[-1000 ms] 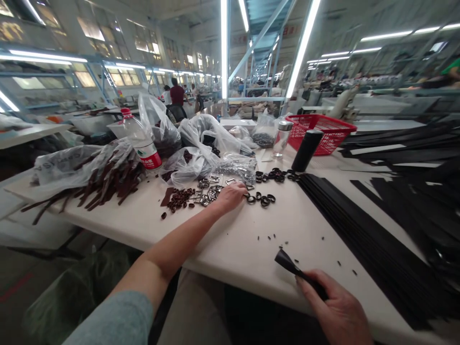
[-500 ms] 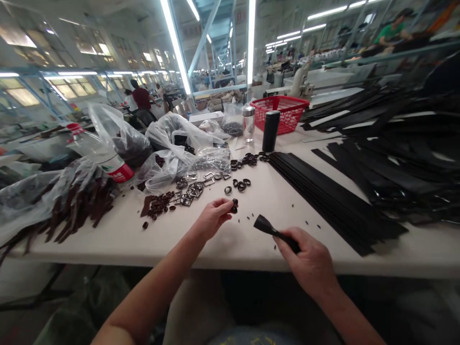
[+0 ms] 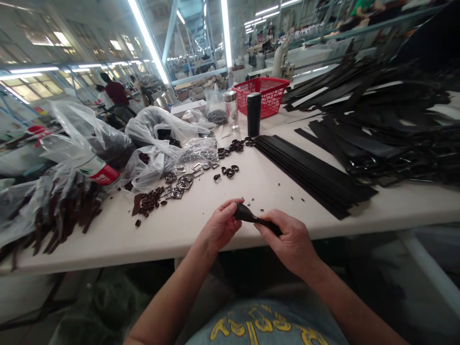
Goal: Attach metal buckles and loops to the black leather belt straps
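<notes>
Black flask: upright on the table, reference for all places.
Plastic bottle, tilted, well left of the flask: red-and-white label, print too blurred to read.
Grey shirt, nearest the wearer, below the flask: yellow lettering, partly cut off, not legible with certainty.
Black strap, one piece, held off the table on the wearer's side of the flask.
Right hand: closed around the strap's narrow part.
Left hand: narrow, pinching the strap's flared end. Half a second ago it was apart from the strap, holding small dark loops; whether it retains them cannot be told.
Black loops, loose group, left of and nearer than the flask.
</notes>
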`<state>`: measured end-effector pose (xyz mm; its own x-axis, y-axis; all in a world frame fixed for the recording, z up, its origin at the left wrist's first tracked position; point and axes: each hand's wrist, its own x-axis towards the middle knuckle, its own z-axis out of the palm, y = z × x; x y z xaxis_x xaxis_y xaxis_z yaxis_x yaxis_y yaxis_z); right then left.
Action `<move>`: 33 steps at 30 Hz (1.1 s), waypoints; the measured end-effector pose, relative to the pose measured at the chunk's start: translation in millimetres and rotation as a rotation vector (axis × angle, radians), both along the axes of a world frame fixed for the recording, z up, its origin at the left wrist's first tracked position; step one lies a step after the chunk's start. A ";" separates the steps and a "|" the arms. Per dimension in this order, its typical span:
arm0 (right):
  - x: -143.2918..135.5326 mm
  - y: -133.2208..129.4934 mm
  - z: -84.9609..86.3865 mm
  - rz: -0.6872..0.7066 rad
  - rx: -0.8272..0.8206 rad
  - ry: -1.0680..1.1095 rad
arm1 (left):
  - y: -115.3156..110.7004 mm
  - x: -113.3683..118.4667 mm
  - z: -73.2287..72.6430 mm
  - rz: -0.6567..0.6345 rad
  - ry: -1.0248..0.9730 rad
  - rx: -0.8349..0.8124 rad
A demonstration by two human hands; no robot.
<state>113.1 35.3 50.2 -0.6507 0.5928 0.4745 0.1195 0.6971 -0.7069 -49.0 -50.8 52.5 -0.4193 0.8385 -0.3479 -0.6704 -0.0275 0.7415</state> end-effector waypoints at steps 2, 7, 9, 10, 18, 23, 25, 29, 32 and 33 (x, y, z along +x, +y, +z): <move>4.1 1.6 0.6 0.075 -0.087 0.001 | -3.5 -1.2 -0.1 -0.079 -0.028 0.011; 12.3 4.3 -5.8 0.247 -0.171 0.035 | -8.0 -1.1 1.6 -0.306 -0.062 0.021; 14.1 3.7 -9.9 0.274 -0.163 0.051 | -7.5 3.0 1.8 -0.340 -0.060 0.004; 14.6 3.0 -11.7 0.256 -0.150 0.053 | -7.0 6.2 1.4 -0.302 -0.026 -0.002; 8.7 -6.7 -20.5 -0.003 0.078 0.021 | -8.7 40.8 -10.6 -0.055 0.265 0.046; 6.9 -8.2 -24.8 -0.012 0.198 0.057 | -12.6 49.4 -12.4 -0.140 0.319 0.040; 8.2 -5.5 -25.1 0.013 0.218 0.059 | -14.2 45.2 -10.6 -0.129 0.404 0.032; 10.8 0.7 -27.0 0.012 0.284 0.048 | -17.1 28.0 -8.1 0.024 0.548 0.010; 9.6 1.3 -30.4 0.033 0.315 0.042 | -19.3 19.8 -9.1 0.004 0.451 -0.001; 8.6 0.6 -31.6 0.045 0.315 0.042 | -20.0 19.5 -9.8 -0.020 0.404 -0.003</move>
<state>121.7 35.9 18.6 -0.6492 0.3833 0.6570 0.0586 0.8864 -0.4592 -29.6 -70.8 42.8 -0.5061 0.8473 -0.1609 -0.3256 -0.0149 0.9454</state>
